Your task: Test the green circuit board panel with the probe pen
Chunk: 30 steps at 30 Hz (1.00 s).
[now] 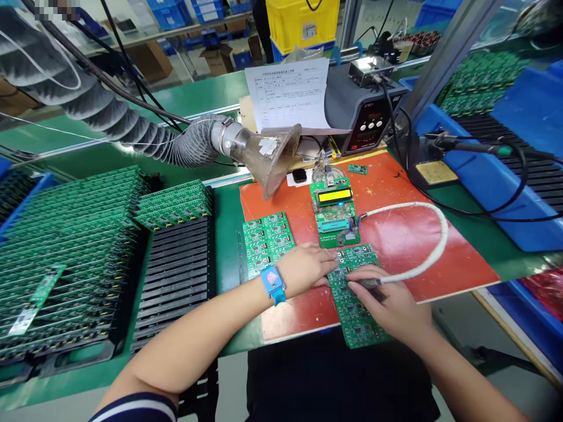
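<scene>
A green circuit board panel lies tilted at the front of the red mat, its near end jutting past the mat's edge. My left hand, wearing a blue wrist strap, grips the panel's left edge with fingers closed on it. Pinched in my right hand is a dark probe on a white-sleeved cable; its tip is hidden by my fingers, close against the panel. The cable runs to a green programmer board with a lit yellow display just beyond. Another board panel lies to the left.
Black racks with several upright green boards fill the left. A fume hose with a clear hood hangs behind the mat. A soldering station, a paper sheet and a soldering iron stand at the back.
</scene>
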Each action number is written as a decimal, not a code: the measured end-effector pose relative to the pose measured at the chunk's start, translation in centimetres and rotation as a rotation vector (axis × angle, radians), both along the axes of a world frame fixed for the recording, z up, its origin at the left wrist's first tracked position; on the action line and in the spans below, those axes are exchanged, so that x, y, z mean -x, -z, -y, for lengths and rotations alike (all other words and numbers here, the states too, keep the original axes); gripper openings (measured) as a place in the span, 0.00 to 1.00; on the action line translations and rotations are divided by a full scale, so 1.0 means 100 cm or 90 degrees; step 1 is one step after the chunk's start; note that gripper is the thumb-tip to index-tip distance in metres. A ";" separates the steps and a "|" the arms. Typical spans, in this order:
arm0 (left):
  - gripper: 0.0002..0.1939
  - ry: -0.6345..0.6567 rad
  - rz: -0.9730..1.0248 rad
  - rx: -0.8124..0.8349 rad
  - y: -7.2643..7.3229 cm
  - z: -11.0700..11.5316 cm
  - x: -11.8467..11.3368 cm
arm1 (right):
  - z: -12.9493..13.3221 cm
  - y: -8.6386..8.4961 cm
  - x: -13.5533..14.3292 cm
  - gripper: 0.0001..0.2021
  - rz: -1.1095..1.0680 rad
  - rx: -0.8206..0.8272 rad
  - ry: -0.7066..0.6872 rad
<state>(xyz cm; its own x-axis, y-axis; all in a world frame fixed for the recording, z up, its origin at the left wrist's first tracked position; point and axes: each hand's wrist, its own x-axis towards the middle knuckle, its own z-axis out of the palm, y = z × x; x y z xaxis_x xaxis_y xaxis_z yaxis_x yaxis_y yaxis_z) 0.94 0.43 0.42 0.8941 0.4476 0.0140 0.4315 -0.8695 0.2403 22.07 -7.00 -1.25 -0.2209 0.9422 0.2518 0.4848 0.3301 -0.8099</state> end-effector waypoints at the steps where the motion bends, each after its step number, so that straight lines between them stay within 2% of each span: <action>1: 0.22 0.001 0.001 -0.001 0.000 0.000 0.000 | 0.000 0.000 0.000 0.06 -0.001 -0.001 0.000; 30: 0.22 -0.002 -0.001 0.005 0.001 0.000 -0.001 | 0.000 0.002 0.000 0.03 0.001 0.003 -0.013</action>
